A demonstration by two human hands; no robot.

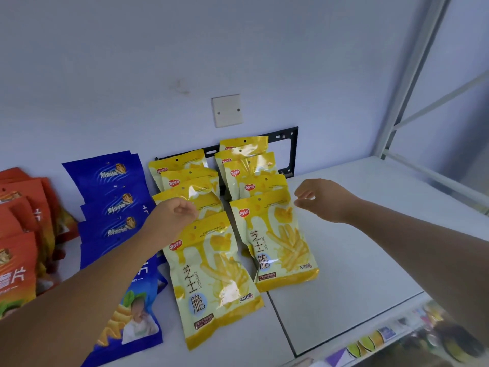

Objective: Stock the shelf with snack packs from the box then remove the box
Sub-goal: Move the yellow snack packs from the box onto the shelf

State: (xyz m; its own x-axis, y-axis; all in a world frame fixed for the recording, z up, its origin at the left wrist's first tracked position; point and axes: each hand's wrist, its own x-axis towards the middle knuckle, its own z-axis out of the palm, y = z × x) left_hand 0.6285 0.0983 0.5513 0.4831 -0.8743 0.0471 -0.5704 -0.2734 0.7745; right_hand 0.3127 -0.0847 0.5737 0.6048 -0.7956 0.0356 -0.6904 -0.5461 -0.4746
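Though left hand point(173, 215) curls at yellow pack point(211, 274) top, hold unclear; right hand point(321, 200) slack.

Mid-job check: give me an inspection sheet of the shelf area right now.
Surface: white shelf, two panels with a seam.
Job's things: yellow snack packs in two overlapping rows; box not in view.
Clutter: blue packs and orange packs at left.
Grippers: left hand curled at a yellow pack's top, grip unclear; right hand loosely curled, holding nothing.
Cables: nothing seen.
Surroundings: wall plate, black bracket behind packs, blurred goods below.
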